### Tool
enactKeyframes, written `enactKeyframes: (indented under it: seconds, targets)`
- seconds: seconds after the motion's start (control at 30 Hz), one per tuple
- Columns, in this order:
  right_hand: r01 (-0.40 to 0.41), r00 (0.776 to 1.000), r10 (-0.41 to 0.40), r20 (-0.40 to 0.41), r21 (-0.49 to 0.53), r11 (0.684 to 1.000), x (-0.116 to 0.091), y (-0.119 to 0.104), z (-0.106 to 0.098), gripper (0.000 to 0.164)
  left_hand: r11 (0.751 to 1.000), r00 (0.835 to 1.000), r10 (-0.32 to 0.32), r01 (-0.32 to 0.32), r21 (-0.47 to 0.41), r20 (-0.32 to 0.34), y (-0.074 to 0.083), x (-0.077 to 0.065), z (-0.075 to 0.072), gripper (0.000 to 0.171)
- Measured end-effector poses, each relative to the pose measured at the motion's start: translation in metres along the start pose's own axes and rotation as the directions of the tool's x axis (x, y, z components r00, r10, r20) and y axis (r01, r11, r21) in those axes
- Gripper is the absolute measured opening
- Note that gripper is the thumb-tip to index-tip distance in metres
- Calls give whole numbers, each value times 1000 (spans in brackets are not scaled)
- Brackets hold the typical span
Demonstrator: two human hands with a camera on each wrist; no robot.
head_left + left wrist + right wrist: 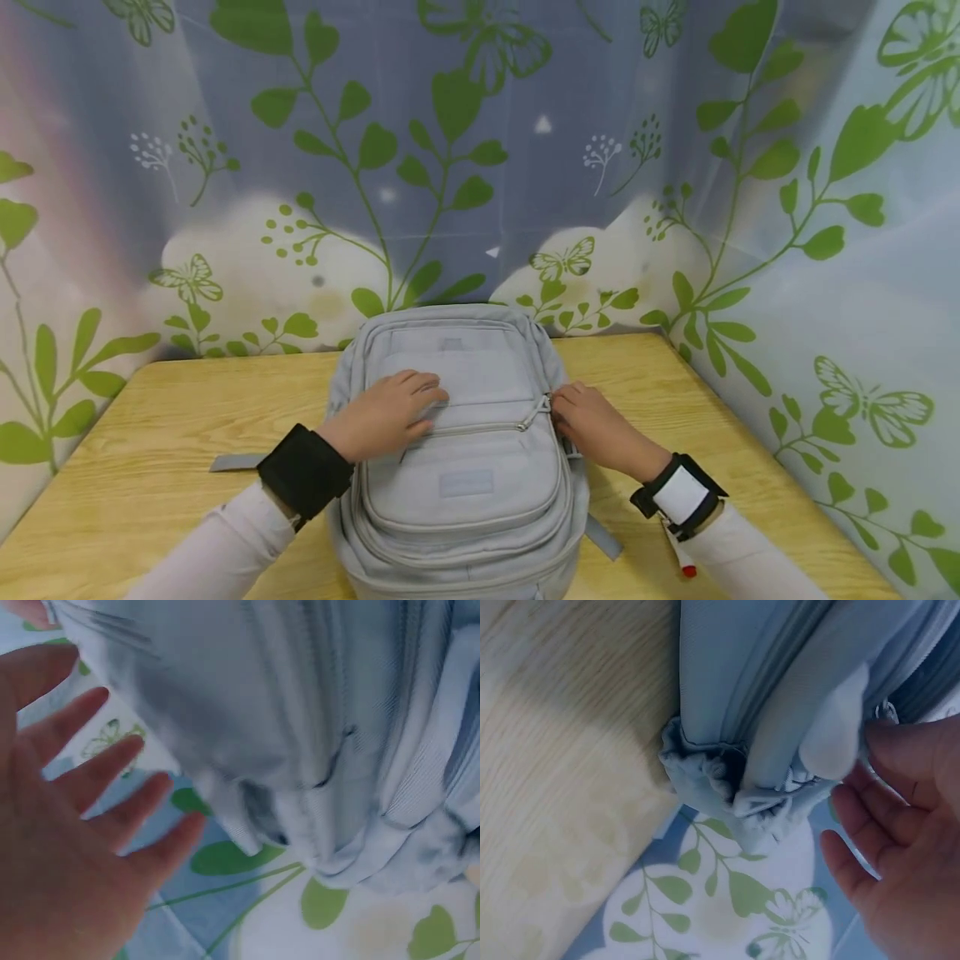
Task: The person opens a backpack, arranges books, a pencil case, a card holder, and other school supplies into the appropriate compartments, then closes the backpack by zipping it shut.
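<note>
A light grey backpack [465,458] lies on the wooden table with its front facing up. Over the left part of its front pocket is my left hand [388,414], fingers spread and nothing held. The left wrist view shows that hand [82,802] with its fingers apart from the fabric of the backpack [225,690]. At the pocket's right edge my right hand [596,425] pinches a zipper pull [546,403]. In the right wrist view, metal of the pull [886,711] shows by the thumb of the right hand [907,817]; the fingertips are partly hidden.
A second zipper pull [521,427] sits on the front pocket's zipper. Grey straps [236,462] stick out on both sides of the bag on the table [660,375]. A small red-tipped item [687,570] is by the right wrist. Leaf-patterned curtains [525,167] stand behind and beside the table.
</note>
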State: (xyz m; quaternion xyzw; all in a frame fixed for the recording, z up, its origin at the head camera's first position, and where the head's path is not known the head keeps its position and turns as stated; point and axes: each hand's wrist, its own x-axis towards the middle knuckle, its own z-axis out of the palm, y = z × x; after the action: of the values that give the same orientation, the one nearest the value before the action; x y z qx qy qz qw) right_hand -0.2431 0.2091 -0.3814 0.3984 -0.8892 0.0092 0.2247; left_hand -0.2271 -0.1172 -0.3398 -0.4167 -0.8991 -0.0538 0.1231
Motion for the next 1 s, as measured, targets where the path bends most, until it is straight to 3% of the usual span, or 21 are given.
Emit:
enactKeyframes:
  seconds: [0.07,0.17,0.33,0.57,0.7,0.93,1.0]
  targets:
    - [-12,1000,12,3,-31,999,-5,-4,-4,15,1000,999,-22,22,-2,28,-1,-1,4,43]
    - [-92,995,93,38,-24,995,-15,-11,-16,16,999,998,-43,45,-30,50,-2,-4,8,47]
    - [-159,984,158,83,0,987,-26,-17,-31,8,998,999,-44,45,-49,28,-4,-5,12,47]
    - [-116,969,112,220,2,993,-36,-39,-39,3,1000,998,-23,22,-21,-51,-6,-7,27,46]
    - [-87,956,75,285,33,996,-43,-59,-48,11,1000,998,-22,21,-22,-61,-3,-9,32,46]
    - [-70,898,-43,437,238,969,-48,-86,-61,18,999,997,-47,45,-24,-69,-3,-11,28,46]
    - [-35,902,-93,421,286,957,-47,-94,-63,19,999,996,-43,42,-13,-75,-4,-10,27,46]
